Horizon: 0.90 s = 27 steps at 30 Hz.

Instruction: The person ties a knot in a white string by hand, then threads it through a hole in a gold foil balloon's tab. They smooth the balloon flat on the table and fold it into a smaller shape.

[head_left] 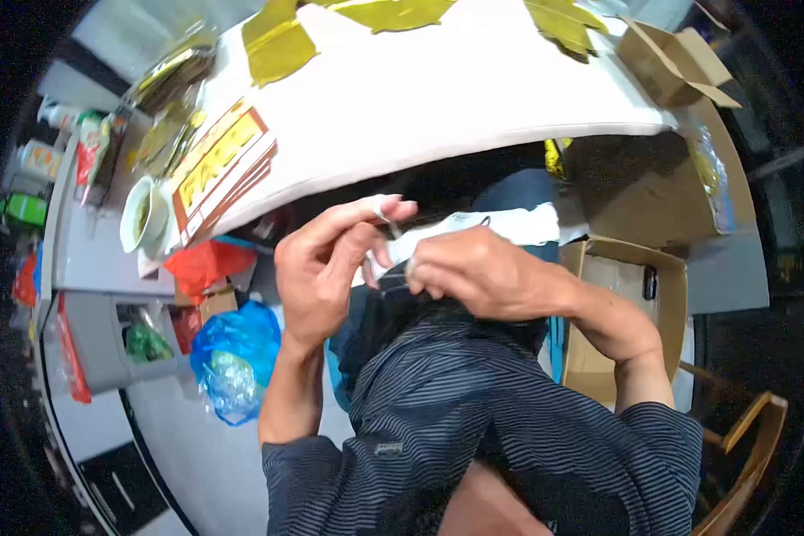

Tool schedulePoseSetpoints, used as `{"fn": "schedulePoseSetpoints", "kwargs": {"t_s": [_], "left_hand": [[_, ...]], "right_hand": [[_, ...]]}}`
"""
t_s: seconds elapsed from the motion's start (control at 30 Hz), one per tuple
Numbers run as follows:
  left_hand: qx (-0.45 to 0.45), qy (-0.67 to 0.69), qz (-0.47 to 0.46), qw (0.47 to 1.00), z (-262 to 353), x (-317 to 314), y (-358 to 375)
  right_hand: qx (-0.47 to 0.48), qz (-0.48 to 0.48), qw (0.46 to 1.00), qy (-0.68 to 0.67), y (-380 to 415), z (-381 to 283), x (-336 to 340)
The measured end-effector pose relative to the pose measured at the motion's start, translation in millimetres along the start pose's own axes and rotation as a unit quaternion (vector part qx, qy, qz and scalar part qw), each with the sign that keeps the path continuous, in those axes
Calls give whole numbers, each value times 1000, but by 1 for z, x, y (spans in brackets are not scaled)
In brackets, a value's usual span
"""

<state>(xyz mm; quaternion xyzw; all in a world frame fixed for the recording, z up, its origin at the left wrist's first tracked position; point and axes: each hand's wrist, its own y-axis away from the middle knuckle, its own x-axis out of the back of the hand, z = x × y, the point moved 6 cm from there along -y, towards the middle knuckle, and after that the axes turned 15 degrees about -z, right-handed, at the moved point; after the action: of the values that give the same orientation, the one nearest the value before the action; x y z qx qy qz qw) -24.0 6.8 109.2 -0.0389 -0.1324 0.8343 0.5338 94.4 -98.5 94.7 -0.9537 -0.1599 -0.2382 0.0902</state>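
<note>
Over my lap, my left hand (326, 263) has its index finger stretched out, with a narrow white band around it. Its thumb and lower fingers bend in around the near end of a long white strip-like piece. My right hand (478, 272) is closed, fingertips pinched close to the left fingers, and a thin pale line shows between the two hands. The white piece (531, 223) runs behind my right hand toward the right, with a dark mark on it and a ragged end. What the fingertips pinch is too small to make out.
A white-covered table (402, 107) lies ahead, with yellow-green sheets (277, 45) at its far side. Left are a red-yellow box (219, 165), a white bowl (143, 214) and, lower down, a blue plastic bag (237, 357). Right stand an open carton (679, 62) and another cardboard box (630, 330).
</note>
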Motion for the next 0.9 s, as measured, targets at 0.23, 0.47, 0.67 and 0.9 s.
{"fn": "schedulePoseSetpoints", "kwargs": {"t_s": [0.23, 0.47, 0.67, 0.9], "left_hand": [[20, 8, -195, 981, -1, -9, 9], [17, -283, -55, 957, 4, 22, -14], [11, 102, -117, 988, 3, 3, -15], [52, -64, -252, 964, 9, -2, -39]], "right_hand": [[40, 91, 994, 35, -2, -17, 47], [77, 45, 991, 96, -19, -10, 24], [11, 64, 997, 40, -19, 4, 49], [-27, 112, 993, -5, -7, -14, 82]]}}
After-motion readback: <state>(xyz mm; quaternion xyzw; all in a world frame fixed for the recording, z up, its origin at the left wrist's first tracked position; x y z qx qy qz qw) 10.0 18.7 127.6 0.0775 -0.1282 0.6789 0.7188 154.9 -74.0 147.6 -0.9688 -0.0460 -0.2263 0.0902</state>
